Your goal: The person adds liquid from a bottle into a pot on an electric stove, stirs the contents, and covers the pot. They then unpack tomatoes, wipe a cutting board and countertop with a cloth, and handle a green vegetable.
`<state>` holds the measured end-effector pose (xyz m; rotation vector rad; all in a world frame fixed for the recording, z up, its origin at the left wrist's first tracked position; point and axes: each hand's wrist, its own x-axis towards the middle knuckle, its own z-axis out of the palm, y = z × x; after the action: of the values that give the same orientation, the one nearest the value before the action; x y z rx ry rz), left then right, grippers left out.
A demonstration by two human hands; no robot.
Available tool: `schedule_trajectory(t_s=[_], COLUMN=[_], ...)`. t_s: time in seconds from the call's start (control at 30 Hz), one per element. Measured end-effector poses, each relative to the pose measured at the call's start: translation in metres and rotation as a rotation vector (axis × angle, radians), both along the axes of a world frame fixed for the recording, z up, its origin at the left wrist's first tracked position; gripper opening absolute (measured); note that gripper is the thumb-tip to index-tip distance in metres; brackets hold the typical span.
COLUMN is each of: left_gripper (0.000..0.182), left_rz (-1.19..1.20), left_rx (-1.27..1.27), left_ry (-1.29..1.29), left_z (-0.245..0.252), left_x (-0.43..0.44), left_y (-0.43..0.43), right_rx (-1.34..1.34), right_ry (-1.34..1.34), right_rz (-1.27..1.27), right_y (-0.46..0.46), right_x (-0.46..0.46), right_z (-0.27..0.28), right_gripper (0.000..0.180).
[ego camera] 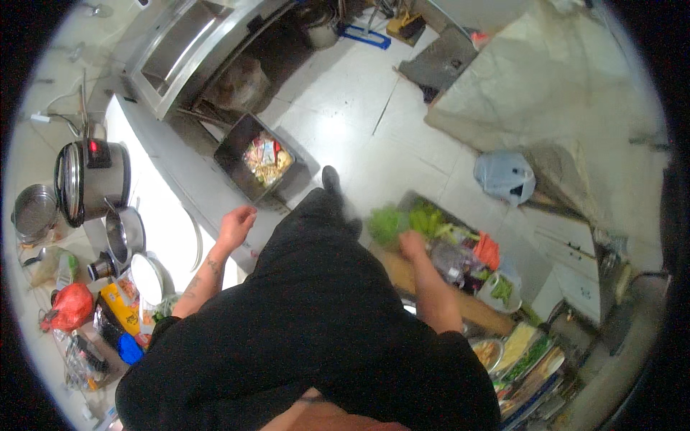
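My right hand point(414, 245) is closed on a bunch of leafy greens point(386, 225), blurred in the picture. It is over a dark crate of vegetables point(418, 200). In and around the crate are green peppers or similar pods point(426, 218), a clear plastic bag point(450, 258) with dark produce, and a red plastic bag point(487, 250). My left hand point(237, 225) hangs beside the white counter point(161, 199), its fingers loosely curled and holding nothing that I can see.
A square bin point(237, 156) with food scraps and wrappers stands on the tiled floor point(339, 118) ahead. An electric pressure cooker point(97, 180), a saucepan point(126, 231) and a white bowl point(146, 277) crowd the left counter. Trays of chopped food point(520, 350) lie lower right.
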<state>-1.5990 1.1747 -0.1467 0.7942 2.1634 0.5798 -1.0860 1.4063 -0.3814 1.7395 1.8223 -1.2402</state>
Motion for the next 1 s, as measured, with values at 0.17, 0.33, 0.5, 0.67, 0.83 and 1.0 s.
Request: schedule_trajectory(t_s=[0.17, 0.33, 0.5, 0.67, 0.83, 1.0], left_gripper=[0.022, 0.02, 0.028, 0.038, 0.056, 0.052], left_rz=[-0.087, 0.018, -0.016, 0.003, 0.075, 0.051], left_rx=[0.075, 0.218, 0.332, 0.386, 0.381, 0.193], left_ry=[0.211, 0.035, 0.304, 0.422, 0.626, 0.77], left_z=[-0.021, -0.011, 0.001, 0.004, -0.022, -0.054], left_x=[-0.063, -0.14, -0.236, -0.325, -0.406, -0.458], left_y=[0.135, 0.283, 0.433, 0.582, 0.693, 0.752], right_rx=[0.369, -0.21, 0.0, -0.184, -0.078, -0.132], right_ry=[0.065, 0.08, 0.157, 0.291, 0.276, 0.212], right_rz=[0.33, -0.462, -0.426, -0.806, -0.27, 0.07], right_y=[0.057, 0.143, 0.24, 0.318, 0.392, 0.489], right_x=[0.032, -0.005, -0.075, -0.137, -0.146, -0.146], right_z=[-0.012, 0.013, 0.046, 0.073, 0.066, 0.04], right_gripper=[0.032, 0.031, 0.027, 0.016, 0.025, 0.025])
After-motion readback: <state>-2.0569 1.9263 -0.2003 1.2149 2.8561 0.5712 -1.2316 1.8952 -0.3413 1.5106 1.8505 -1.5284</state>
